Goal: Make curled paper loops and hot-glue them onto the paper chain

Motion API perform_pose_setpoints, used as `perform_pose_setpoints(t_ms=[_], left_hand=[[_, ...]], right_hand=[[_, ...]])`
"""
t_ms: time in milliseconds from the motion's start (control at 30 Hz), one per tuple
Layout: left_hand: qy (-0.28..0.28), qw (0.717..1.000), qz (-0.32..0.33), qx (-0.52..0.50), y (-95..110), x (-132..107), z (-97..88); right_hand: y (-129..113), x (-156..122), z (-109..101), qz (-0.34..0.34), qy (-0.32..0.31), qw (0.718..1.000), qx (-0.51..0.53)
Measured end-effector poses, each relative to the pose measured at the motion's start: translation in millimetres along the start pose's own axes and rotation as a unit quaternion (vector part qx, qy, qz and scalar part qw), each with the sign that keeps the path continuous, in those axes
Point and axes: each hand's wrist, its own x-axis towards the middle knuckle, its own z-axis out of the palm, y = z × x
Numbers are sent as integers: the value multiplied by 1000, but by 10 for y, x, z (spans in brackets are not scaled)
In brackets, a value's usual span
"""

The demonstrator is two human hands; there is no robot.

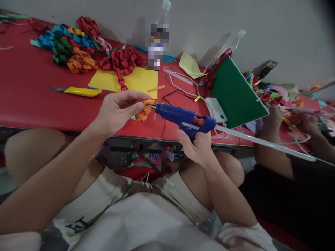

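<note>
My right hand (196,144) is closed around the handle of a blue hot glue gun (175,115), which points left. A long clear glue stick (264,142) sticks out of its back end. The gun's metal nozzle reaches my left hand (121,109), whose thumb and fingers pinch an orange paper strip. Orange paper loops (143,114) hang just below those fingertips, partly hidden by them. Whether the nozzle touches the paper, I cannot tell. A loose orange strip (156,88) lies behind, on a yellow sheet (146,78).
A yellow-handled utility knife (82,91) lies at left on the red table (31,90). Behind are coloured paper chains (81,61) and a plastic bottle (163,17). A green board (237,94) leans at right, near a white phone (216,111) and cables. Another person's hands (273,120) work beyond.
</note>
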Motion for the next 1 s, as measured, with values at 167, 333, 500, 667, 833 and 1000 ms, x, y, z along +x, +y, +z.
perform_pose_setpoints(t_ms=[167,333,500,667,833,1000], left_hand=[[6,1000,0,20,-6,-10,1],[-5,1000,6,6,-19,-2,-5],[-1,1000,6,5,-25,-1,-4],[-10,1000,8,-3,-21,-4,0],[2,1000,-4,-13,-8,2,14],[9,1000,-3,3,-9,3,11]], right_hand=[[-3,1,-6,14,-13,1000,7],[-18,8,-12,11,-9,1000,9],[-25,9,-20,18,-10,1000,-16],[-31,19,-22,-8,-13,1000,4],[-24,17,-20,-6,1,1000,-6],[-24,14,-25,5,-9,1000,13]])
